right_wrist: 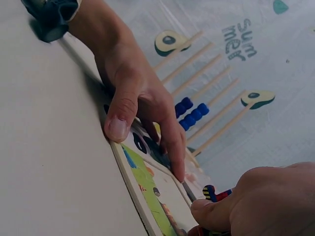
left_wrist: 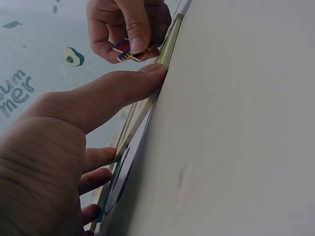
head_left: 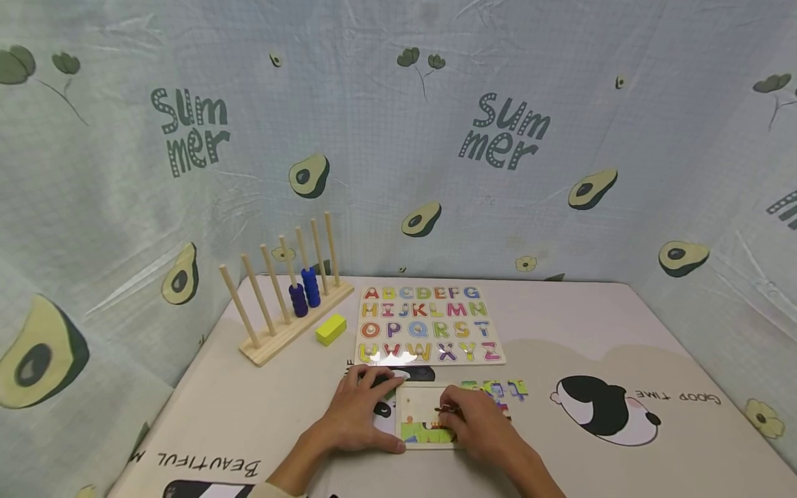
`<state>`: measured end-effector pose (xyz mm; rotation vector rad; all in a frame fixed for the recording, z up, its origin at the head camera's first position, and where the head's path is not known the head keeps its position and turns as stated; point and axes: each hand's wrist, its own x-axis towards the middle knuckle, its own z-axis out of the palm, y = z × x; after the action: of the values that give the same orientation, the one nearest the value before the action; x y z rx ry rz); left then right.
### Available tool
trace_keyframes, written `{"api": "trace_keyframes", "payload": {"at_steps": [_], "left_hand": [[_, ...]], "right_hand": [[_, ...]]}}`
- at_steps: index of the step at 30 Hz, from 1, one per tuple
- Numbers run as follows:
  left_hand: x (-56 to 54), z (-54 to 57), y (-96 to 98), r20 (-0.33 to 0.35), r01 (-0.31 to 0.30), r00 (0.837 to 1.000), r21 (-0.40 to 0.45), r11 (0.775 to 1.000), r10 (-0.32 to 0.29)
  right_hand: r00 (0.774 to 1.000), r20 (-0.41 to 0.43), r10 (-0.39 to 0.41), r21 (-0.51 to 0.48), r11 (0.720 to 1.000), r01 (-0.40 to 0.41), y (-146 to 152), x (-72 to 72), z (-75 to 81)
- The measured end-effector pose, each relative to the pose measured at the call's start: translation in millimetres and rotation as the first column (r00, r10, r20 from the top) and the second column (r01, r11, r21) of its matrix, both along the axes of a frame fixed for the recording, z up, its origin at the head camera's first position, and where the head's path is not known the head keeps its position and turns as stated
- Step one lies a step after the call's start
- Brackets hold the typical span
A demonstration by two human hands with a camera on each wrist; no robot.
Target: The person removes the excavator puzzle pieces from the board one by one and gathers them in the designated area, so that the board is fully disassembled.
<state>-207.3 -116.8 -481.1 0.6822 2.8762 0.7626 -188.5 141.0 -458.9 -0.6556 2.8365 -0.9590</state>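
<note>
A jigsaw tray (head_left: 420, 399) with a pale wooden rim lies near the front of the table, with green picture pieces (head_left: 418, 434) along its near side. My left hand (head_left: 358, 409) holds the tray by its left end, thumb at the near corner and forefinger at the far one. Over the tray's right part, my right hand (head_left: 478, 423) pinches a small jigsaw piece (left_wrist: 129, 51) between thumb and fingers. Red, blue and yellow show on that piece in the left wrist view. Several loose jigsaw pieces (head_left: 514, 389) lie beyond the right hand, which partly hides them.
Behind the tray lies an alphabet board (head_left: 431, 325) with coloured letters. To its left are a yellow block (head_left: 331, 330) and a wooden peg rack (head_left: 270, 353) with dark blue and purple beads (head_left: 310, 287) on two pegs. A printed cloth (head_left: 373, 242) hangs around the table.
</note>
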Motion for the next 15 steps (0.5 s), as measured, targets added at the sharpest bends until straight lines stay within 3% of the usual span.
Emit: {"api": "trace_keyframes", "payload": {"at_steps": [7, 15], "left_hand": [[0.2, -0.5, -0.6, 0.001, -0.003, 1.0, 0.003, 1.0, 0.003], [0.4, 0.3, -1.1, 0.008, 0.003, 1.0, 0.0, 1.0, -0.003]], "right_hand": [[0.999, -0.032, -0.036, -0.095, 0.995, 0.033, 10, -0.8, 6.6], [0.985, -0.033, -0.172, -0.145, 0.975, 0.166, 47, -2.6, 4.8]]}}
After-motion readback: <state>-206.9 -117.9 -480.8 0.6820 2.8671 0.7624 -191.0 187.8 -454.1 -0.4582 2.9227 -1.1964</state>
